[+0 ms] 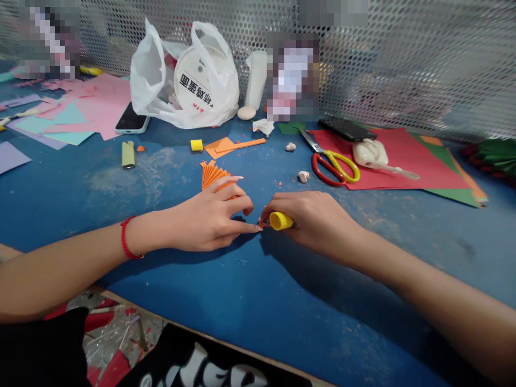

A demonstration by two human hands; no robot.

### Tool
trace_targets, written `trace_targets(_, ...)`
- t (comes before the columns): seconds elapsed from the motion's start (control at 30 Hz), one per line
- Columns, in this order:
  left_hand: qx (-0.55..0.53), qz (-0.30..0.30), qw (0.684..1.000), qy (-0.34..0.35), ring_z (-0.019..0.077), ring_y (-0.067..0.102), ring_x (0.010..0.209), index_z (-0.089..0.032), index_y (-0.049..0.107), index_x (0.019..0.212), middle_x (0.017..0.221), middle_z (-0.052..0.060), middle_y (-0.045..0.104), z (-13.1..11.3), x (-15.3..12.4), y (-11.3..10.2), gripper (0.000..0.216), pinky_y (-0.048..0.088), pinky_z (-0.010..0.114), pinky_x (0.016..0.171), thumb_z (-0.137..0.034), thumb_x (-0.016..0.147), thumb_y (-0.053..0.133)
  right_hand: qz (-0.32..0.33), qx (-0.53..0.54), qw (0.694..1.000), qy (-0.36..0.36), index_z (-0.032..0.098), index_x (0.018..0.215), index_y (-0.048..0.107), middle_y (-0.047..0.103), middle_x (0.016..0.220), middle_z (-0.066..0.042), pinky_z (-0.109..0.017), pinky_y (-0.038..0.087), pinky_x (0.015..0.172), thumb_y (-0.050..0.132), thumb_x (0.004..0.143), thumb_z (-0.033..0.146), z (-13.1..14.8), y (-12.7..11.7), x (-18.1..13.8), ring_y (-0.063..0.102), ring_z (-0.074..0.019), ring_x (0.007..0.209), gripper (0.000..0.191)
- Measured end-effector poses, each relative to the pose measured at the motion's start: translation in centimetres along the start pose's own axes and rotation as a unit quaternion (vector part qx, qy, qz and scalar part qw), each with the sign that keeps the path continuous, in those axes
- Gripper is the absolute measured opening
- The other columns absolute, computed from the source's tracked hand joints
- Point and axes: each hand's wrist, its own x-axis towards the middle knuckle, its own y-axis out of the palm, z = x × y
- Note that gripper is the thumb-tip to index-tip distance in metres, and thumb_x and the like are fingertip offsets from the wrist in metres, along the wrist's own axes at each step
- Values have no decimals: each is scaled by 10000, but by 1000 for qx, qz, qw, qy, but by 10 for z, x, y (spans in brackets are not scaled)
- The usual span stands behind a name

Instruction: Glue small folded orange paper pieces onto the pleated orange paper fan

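My right hand (314,220) is closed around a yellow glue stick (281,220), its lower end pointing down at the blue table. Under and beside that end lies a small orange scrap (261,221), partly hidden by my fingers. My left hand (205,217) lies with its fingers spread, one fingertip pressed down at the scrap's edge. Just behind the left fingers sits a pleated orange paper fan (212,174), partly covered by them. Farther back are a yellow cap (196,145) and a flat orange paper piece (221,146) with a strip across it.
Red-and-yellow-handled scissors (332,167) lie on red paper (407,166) at right, near a white earphone case (370,153) and a black phone (346,129). A white plastic bag (149,80) holds a tub. A lighter (128,155), another phone (133,119) and pink paper (107,102) are left.
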Motion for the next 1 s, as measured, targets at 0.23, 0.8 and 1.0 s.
trace_targets(0.23,-20,-8,1000,-5,245,499,1024,-327,674,1221,1077,70,619,3,-1,1,345,341,553,1088,-224,915,551,-7,19,1000,21,242,919,740,758,917,-29,-263,377,634,629,762,81,-3,2,3,695,-213,837,250)
trace_targets(0.8,9,28,998,-52,257,489,944,-296,628,1295,1022,109,548,-15,2,0,391,441,418,879,-456,971,480,-28,39,997,64,244,835,725,735,780,-13,-240,322,567,672,817,227,-2,0,2,643,-170,697,59)
trace_targets(1.0,-3,58,996,-72,265,503,989,-291,600,1321,1073,121,538,-21,1,-5,396,455,423,882,-434,993,432,-8,69,996,62,237,855,732,744,819,-20,-232,361,602,676,787,161,-5,-1,4,658,-163,727,116)
